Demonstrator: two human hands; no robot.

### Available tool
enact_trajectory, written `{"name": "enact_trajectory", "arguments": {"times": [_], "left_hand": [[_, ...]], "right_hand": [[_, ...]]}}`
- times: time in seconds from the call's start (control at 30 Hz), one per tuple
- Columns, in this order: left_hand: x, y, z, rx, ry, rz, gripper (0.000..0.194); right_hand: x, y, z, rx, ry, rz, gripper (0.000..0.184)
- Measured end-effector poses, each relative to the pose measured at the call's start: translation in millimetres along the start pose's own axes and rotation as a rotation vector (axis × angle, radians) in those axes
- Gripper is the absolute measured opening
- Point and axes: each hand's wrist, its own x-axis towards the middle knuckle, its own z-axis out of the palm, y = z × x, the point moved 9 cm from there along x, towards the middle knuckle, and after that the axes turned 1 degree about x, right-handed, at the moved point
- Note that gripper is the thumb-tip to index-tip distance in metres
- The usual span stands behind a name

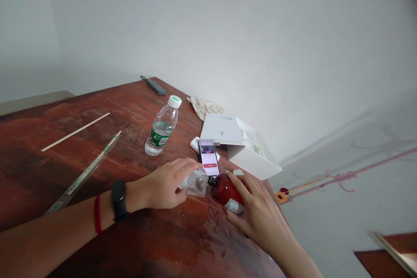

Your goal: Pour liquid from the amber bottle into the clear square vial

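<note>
My right hand (257, 204) is wrapped round a red-brown bottle (224, 191) with a pale label, tilted so its black neck (213, 181) points left. That neck is at the mouth of a clear plastic container (195, 183), which my left hand (167, 184) grips from its left side. Whether neck and container touch, I cannot tell. Just beyond both hands, a phone (208, 158) with its screen lit leans by a white box. A water bottle (161, 128) with a green label and white cap stands upright, partly filled, behind my left hand.
A white open box (250, 158) sits at the table's right edge, with a crumpled cloth (205, 107) behind it. One bare chopstick (76, 132) and a wrapped pair (87, 171) lie at left. A grey device (155, 86) rests at the far corner, near the wall.
</note>
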Motion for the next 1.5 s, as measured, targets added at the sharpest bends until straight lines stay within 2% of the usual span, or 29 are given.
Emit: {"name": "enact_trajectory", "arguments": {"times": [0.37, 0.77, 0.93, 1.03, 1.23, 1.33, 1.5], "left_hand": [[0.9, -1.4, 0.7, -0.012, -0.012, -0.007, 0.087], [1.0, -0.7, -0.7, -0.019, -0.009, -0.017, 0.085], [0.3, -2.2, -1.9, -0.018, 0.010, -0.023, 0.085], [-0.7, -4.7, -1.2, -0.012, 0.015, -0.032, 0.084], [-2.0, -9.2, -2.9, 0.026, 0.023, -0.064, 0.080], [-1.0, -11.3, -2.7, 0.033, 0.003, -0.085, 0.078], [-1.5, -16.3, -0.4, 0.049, -0.030, -0.107, 0.076]], "right_hand": [[-1.6, 1.4, 1.3, 0.017, 0.005, 0.019, 0.068], [-6.6, 6.7, 16.4, 0.133, -0.032, 0.115, 0.068], [-8.5, 8.5, 20.8, 0.211, 0.005, 0.159, 0.074], [-11.6, 12.5, 27.8, 0.265, 0.018, 0.190, 0.074], [-17.5, 21.0, 56.0, 0.363, -0.032, 0.217, 0.079], [-19.6, 27.1, 63.6, 0.429, 0.002, 0.255, 0.081], [-20.0, 35.7, 64.9, 0.618, 0.161, 0.327, 0.083]]}}
